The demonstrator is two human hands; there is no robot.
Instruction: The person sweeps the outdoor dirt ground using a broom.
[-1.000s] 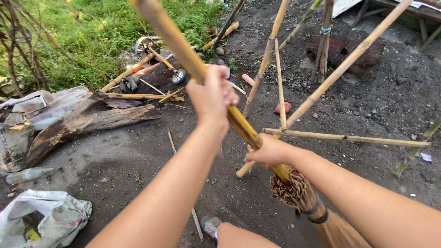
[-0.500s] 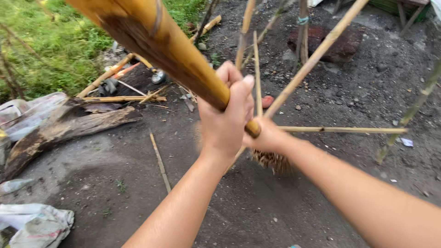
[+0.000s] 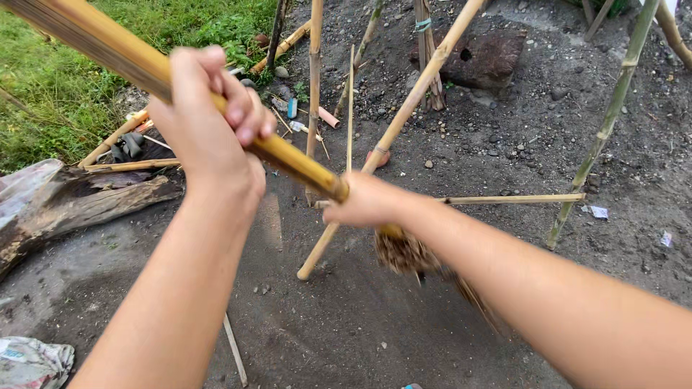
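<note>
As hands (image 3: 288,158) part, broom handle (image 3: 303,164) lowers

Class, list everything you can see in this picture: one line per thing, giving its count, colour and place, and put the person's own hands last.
broom handle: one, yellow-brown, slanting from top left to centre, gripped by both hands
broom bristles: one bundle, brown, just below the right hand
bamboo poles: several, tan, leaning and crossing over the soil at centre
green pole: one, green, leaning at right
log: one, dark brown, lying at left
grass: green patch, top left
stone block: one, dark reddish, top centre
crumpled sheet: one, whitish, bottom left corner
soil: dark grey, across the ground
left hand: one, gripping the handle higher up
right hand: one, gripping the handle near the bristles
</note>
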